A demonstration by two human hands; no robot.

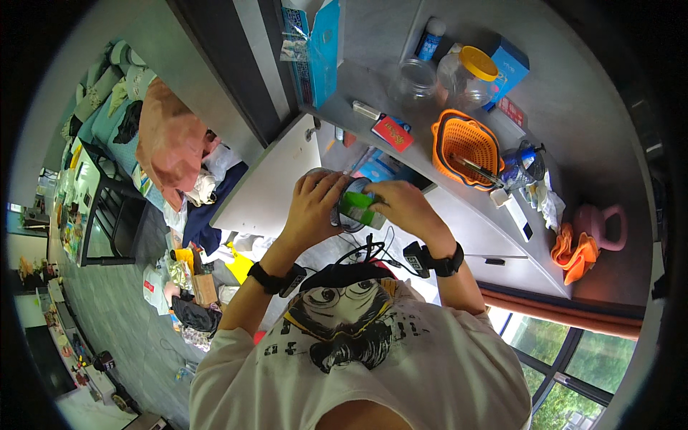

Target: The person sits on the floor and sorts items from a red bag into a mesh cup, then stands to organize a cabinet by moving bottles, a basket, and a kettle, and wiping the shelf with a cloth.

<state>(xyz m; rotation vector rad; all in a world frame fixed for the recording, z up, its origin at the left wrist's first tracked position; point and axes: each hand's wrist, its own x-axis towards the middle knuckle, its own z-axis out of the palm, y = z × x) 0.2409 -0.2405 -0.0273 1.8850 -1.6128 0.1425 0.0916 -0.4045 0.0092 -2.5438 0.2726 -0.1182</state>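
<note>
My left hand (318, 207) is closed around a dark cylindrical container (349, 215), held on its side in front of my chest. A green packet or small box (359, 208) with a pale end lies at the container's opening; whether it is partly inside, I cannot tell. The fingers of my right hand (400, 207) pinch the green piece from the right. Behind both hands, blue packages (379, 164) lie in the cabinet, whose white door (269, 185) stands open.
The grey counter (365, 80) holds an orange plastic basket (467, 140), a clear jar with a yellow lid (467, 75), a red packet (392, 133), a pink kettlebell (599, 226) and orange gloves or cloth (572, 255). Bags and clothes (193, 290) lie on the floor at left.
</note>
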